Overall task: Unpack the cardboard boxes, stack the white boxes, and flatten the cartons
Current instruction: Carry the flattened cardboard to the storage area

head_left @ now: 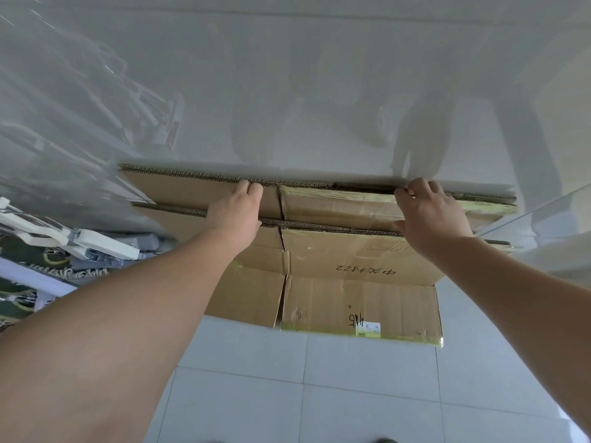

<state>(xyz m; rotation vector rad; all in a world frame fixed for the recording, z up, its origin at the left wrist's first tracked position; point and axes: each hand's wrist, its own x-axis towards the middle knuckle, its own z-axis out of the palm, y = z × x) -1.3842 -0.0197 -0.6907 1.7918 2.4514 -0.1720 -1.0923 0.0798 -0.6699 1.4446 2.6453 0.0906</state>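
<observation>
My left hand (238,209) and right hand (428,212) both curl their fingers over the top edge of the flattened brown corrugated cardboard cartons (351,266), thumbs against the near face. The cartons stand on edge on the white tiled floor (351,394), leaning against a glossy white wall (319,91), the nearer sheet lower than the one behind.

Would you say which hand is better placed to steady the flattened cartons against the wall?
Left, marginally: the left hand grips the flattened cartons nearer mid-width; the right hand holds nearer their end.
</observation>
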